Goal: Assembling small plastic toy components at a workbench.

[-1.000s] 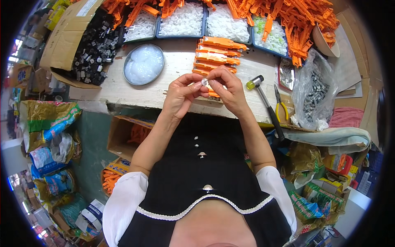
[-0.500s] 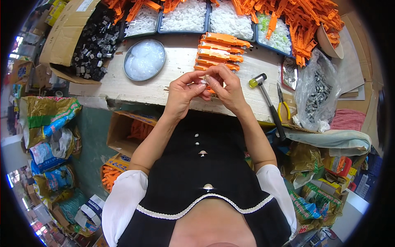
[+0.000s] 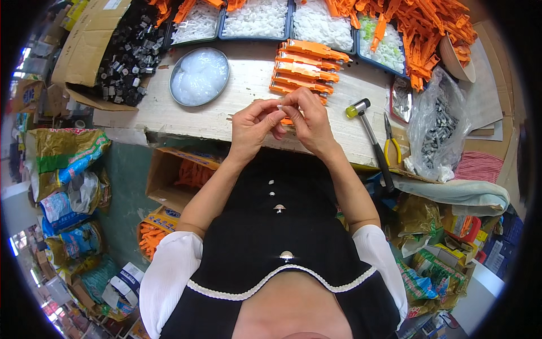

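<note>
Nearest: a person in a black top with white sleeves, both forearms raised from the elbows and converging over the near edge of a pale wooden bench [image 3: 226, 116].

Left hand [image 3: 253, 129]: wrist bent slightly, palm turned inward, thumb and forefinger pinched together at the tips, remaining fingers loosely curled beneath.

Right hand [image 3: 309, 121]: back of the hand uppermost, fingers bowed over and closed to a pinch that meets the left hand's fingertips.

Small white part [image 3: 280, 106]: held between the two pinches, just above the bench edge; too small to make out its shape. A sliver of an orange piece [image 3: 287, 121] shows under the hands; whether a finger grips it I cannot tell.

Just beyond the hands: a stack of orange plastic strips [image 3: 302, 70] laid side by side on the bench.

To the person's right of the hands: a mallet with yellow and black head [image 3: 358, 107], handle running toward the person; beside it, yellow-handled pliers [image 3: 390, 146]; then a clear bag of grey metal parts [image 3: 437, 127].

To the person's left: a round metal dish of clear pieces [image 3: 199, 76].

Farther: a cardboard box of black parts [image 3: 127, 53] at far left; blue trays of white parts [image 3: 257, 17] along the back; a heap of orange pieces [image 3: 429, 25] at far right.
</note>
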`<state>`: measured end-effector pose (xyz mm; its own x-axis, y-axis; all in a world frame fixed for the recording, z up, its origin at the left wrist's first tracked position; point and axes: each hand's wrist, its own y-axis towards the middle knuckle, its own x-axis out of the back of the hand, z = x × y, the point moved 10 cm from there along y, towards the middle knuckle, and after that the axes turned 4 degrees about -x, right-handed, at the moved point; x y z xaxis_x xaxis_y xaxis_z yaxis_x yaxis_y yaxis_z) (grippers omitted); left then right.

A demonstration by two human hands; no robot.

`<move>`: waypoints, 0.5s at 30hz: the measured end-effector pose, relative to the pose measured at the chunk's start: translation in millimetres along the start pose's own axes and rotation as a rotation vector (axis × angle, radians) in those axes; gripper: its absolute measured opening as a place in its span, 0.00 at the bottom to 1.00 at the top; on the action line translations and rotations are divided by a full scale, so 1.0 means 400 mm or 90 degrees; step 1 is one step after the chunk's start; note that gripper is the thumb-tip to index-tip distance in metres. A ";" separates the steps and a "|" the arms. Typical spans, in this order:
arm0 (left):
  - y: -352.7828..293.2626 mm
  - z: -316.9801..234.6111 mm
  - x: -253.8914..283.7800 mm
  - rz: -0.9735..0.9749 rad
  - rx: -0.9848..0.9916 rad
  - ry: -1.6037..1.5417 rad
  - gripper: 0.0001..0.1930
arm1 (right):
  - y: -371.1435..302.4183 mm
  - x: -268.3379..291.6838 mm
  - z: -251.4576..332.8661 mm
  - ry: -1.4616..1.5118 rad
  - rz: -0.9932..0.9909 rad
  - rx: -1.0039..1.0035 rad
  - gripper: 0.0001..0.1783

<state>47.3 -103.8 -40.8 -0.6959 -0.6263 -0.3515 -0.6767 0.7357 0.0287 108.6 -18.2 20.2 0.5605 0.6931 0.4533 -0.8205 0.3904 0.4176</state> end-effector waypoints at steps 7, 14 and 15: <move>0.019 -0.030 0.089 -0.062 -0.026 0.157 0.10 | -0.020 -0.046 -0.006 -0.217 0.060 0.041 0.05; 0.028 -0.006 0.107 -0.019 -0.013 0.261 0.07 | -0.028 -0.100 -0.017 -0.313 0.067 0.056 0.06; 0.029 -0.003 0.109 -0.021 -0.008 0.276 0.07 | -0.029 -0.105 -0.020 -0.313 0.068 0.057 0.06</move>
<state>8.9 -122.7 -54.6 -0.7090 -0.7014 0.0727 -0.7010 0.7123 0.0360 93.5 -47.1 -10.1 0.4782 0.3511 0.8050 -0.8754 0.2651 0.4043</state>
